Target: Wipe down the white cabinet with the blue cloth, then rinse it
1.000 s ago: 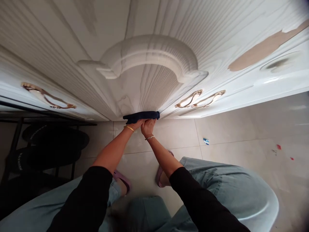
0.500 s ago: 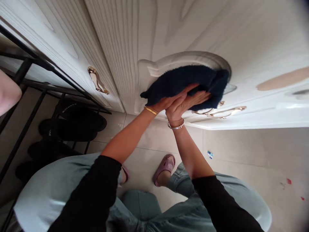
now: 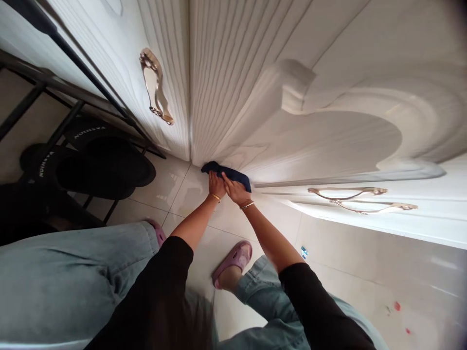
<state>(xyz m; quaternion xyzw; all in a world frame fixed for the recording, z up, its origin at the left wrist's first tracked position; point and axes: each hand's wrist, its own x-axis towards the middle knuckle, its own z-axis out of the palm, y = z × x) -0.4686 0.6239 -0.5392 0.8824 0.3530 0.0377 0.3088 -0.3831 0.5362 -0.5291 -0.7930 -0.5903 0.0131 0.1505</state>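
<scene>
A dark navy cloth is pressed along the foot of the white cabinet door, close to the floor. My left hand holds its left part, fingers pointing up the door and tips partly on the fabric. Right beside it, my right hand grips the right part, with its thumb side touching the left hand. A gold bracelet circles the left wrist and a silver bangle the right one.
Ornate gold handles sit on the left door and low at the right. A black metal rack with black slippers stands at the left. Small scraps lie on the tiled floor.
Both hands have slid the cloth down and to the left, from the door's raised curved moulding to its bottom edge. My view has shifted too, and the cloth looks more bunched.
</scene>
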